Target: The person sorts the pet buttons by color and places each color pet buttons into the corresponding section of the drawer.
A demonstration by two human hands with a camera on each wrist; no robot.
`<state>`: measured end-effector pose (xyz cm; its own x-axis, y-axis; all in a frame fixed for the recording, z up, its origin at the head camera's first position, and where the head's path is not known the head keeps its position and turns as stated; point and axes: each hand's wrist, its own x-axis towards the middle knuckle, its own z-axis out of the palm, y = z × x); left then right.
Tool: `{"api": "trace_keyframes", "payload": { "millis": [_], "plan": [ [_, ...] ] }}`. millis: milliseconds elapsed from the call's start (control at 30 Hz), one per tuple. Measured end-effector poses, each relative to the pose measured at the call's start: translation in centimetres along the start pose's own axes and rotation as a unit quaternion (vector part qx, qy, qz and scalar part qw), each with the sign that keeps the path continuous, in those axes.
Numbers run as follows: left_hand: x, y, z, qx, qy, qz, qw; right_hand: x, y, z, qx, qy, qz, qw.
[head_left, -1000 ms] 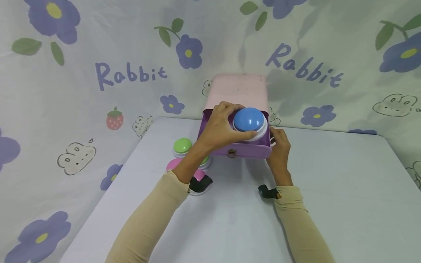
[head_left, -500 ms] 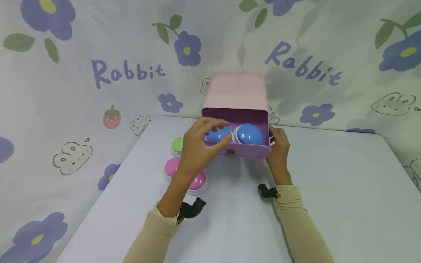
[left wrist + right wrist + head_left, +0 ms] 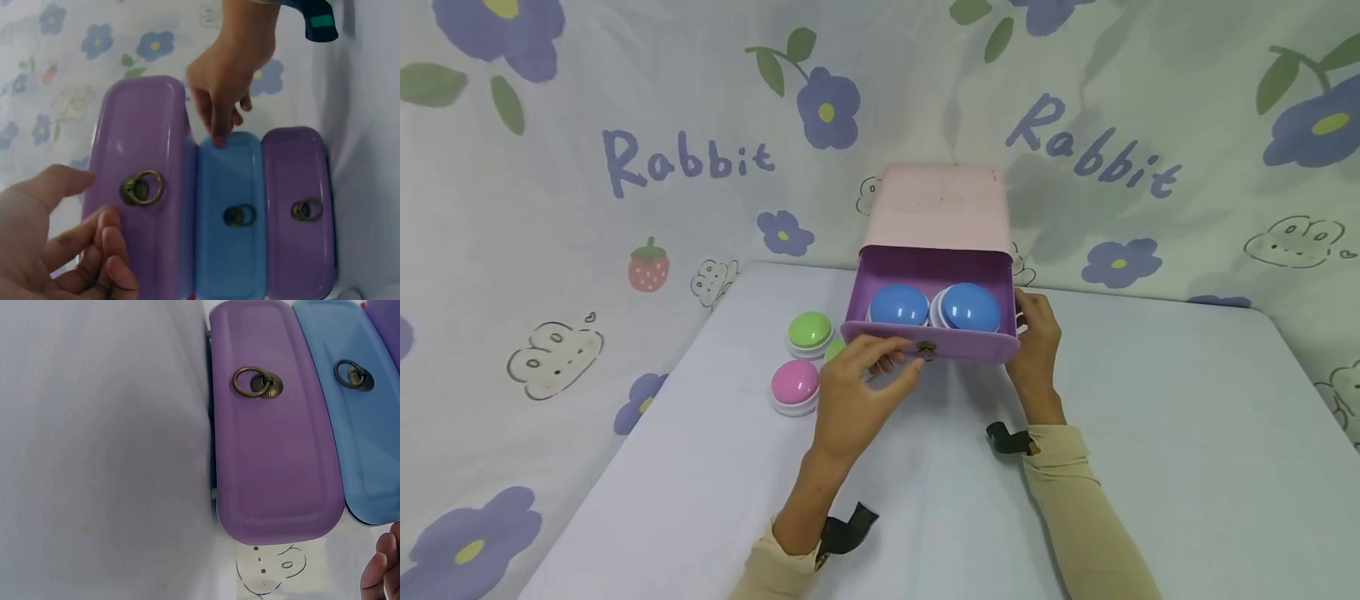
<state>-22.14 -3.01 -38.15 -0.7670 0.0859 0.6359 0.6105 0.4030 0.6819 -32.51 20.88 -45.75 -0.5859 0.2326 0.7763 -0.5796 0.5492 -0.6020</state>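
A small cabinet with a pink top (image 3: 943,204) stands at the back, its top purple drawer (image 3: 966,343) pulled out. Inside sit two domed push buttons on white bases, a left blue button (image 3: 898,304) and a tilted right blue button (image 3: 972,307). My left hand (image 3: 850,408) is in front of the drawer, thumb and forefinger apart close to its brass ring pull (image 3: 142,187), holding nothing. My right hand (image 3: 1036,333) rests at the cabinet's right side; in the left wrist view, a fingertip touches the corner of the blue middle drawer (image 3: 231,187).
Left of the cabinet stand a green button (image 3: 809,330), a pink button (image 3: 795,382) and another green button (image 3: 835,348), partly behind my left hand. A lower purple drawer (image 3: 275,456) is closed. A printed cloth (image 3: 700,92) hangs behind the white table (image 3: 1187,433).
My left hand lowered the blue button into the drawer beside the other, let go, and drew back and down to the drawer front. The right hand stayed at the cabinet's side.
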Motion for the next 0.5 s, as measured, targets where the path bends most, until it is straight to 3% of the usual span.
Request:
{"api": "trace_keyframes", "payload": {
  "millis": [267,500],
  "plan": [
    [0.1,0.7,1.6,0.116,0.03,0.015,0.9927,-0.3,0.2,0.0,-0.001,-0.003,-0.001,1.0],
    [0.5,0.3,2.1,0.112,0.049,0.03,0.992,0.0,0.1,-0.2,-0.003,-0.004,-0.004,1.0]
  ]
}}
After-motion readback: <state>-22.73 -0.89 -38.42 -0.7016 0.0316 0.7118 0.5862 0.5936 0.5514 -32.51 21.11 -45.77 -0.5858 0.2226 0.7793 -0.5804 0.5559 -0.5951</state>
